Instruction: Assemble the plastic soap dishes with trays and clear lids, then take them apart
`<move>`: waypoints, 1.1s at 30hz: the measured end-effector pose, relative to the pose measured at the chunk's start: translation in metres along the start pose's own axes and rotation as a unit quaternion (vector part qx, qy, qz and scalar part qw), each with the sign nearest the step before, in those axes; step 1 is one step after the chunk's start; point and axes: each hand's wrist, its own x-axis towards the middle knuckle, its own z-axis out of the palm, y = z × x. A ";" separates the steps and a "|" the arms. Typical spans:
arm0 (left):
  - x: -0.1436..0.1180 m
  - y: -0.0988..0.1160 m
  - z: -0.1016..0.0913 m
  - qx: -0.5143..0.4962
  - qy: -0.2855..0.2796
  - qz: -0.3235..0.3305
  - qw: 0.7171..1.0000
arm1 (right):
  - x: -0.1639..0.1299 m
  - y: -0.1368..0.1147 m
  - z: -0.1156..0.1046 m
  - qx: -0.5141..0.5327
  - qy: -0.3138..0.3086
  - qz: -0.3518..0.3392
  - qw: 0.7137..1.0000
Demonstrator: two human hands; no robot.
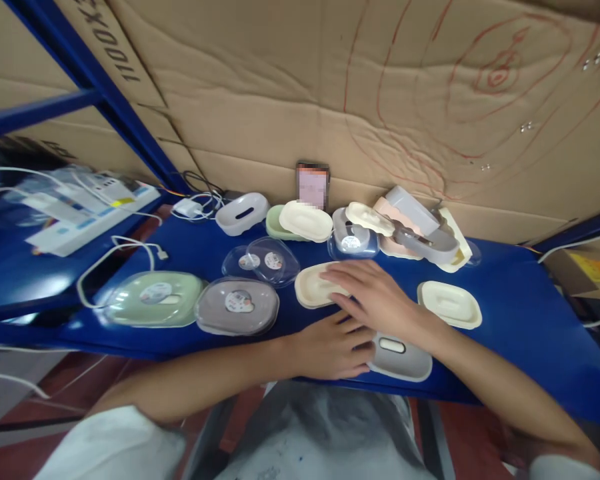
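At the near edge of the blue worktop (520,320): left hand (333,347) flat and loosely spread, fingertips on a grey soap-dish tray (403,357), nothing clasped. Just beyond, right hand (375,297) palm down, fingers extended over a cream tray (315,288), pressing rather than gripping. Beside the right wrist, another cream tray (450,303). Toward the left edge, a grey lidded dish (237,305) and a green lidded dish (153,299). Farther back, clear lids (263,261); along the far edge, piled dishes (415,230) against a cardboard wall (300,87).

Storeroom or workshop: blue metal shelving (105,93), cardboard backing (290,87), scattered soap-dish parts (450,303)
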 end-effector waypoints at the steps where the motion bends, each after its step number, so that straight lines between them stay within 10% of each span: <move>1: 0.000 0.000 0.000 -0.003 0.000 0.005 1.000 | 0.027 -0.004 0.014 -0.013 -0.017 0.010 1.000; 6: -0.004 -0.007 -0.003 -0.006 -0.013 0.020 1.000 | 0.116 -0.023 0.080 -0.060 -0.051 0.097 0.992; 11: -0.011 -0.010 -0.004 0.000 -0.017 0.018 1.000 | 0.126 -0.021 0.080 -0.054 -0.071 0.102 0.991; 20: -0.011 -0.019 -0.031 0.056 -0.056 -0.004 0.997 | -0.035 0.041 -0.005 0.033 0.140 0.161 0.976; 24: -0.008 -0.025 -0.042 -0.013 0.048 -0.075 0.996 | -0.106 0.065 -0.008 0.119 0.178 0.179 0.960; 27: -0.005 -0.028 -0.043 -0.084 0.115 -0.159 0.977 | -0.117 0.057 -0.007 0.095 0.145 0.105 0.979; 33: -0.009 -0.030 -0.034 -0.150 0.049 -0.114 0.981 | -0.116 0.013 -0.006 -0.016 0.097 -0.015 0.995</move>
